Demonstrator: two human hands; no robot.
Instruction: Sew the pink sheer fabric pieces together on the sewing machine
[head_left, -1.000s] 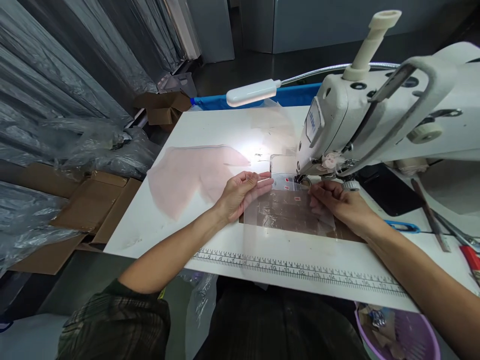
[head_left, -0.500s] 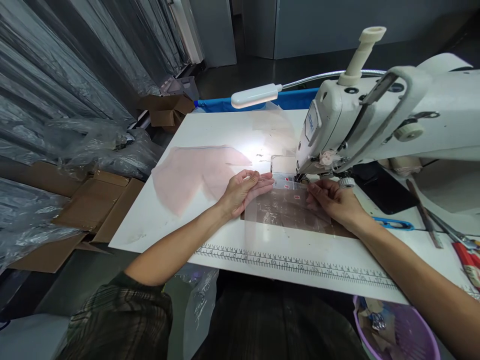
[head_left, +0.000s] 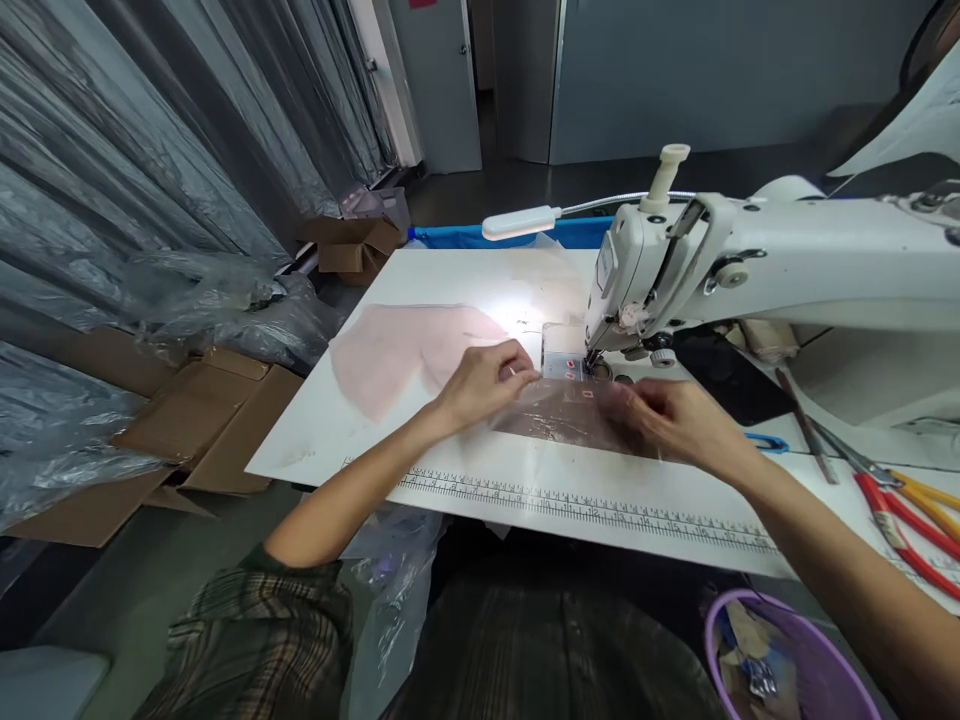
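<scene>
A clear plastic sheet point(head_left: 559, 412) lies on the white table point(head_left: 420, 455) in front of the needle of a white sewing machine point(head_left: 720, 270). My left hand point(head_left: 484, 380) is curled, its fingertips pinching the sheet's far left edge. My right hand point(head_left: 671, 420) rests on the sheet's right side, smeared by motion, so its fingers are unclear. Small red marks point(head_left: 576, 370) show on the sheet near the presser foot.
A pink fabric piece point(head_left: 397, 350) lies left of my hands under a lamp point(head_left: 521, 222). Red-handled scissors point(head_left: 900, 520) and a blue tool point(head_left: 765, 442) sit at the right. A printed ruler point(head_left: 585, 505) runs along the table's front edge. A purple basket point(head_left: 780, 660) hangs below; cardboard boxes point(head_left: 202, 420) stand at left.
My head has pulled back and up, so the machine looks smaller. My right hand slid toward me along the sheet and is blurred. My left fingers curled tighter on the sheet's edge.
</scene>
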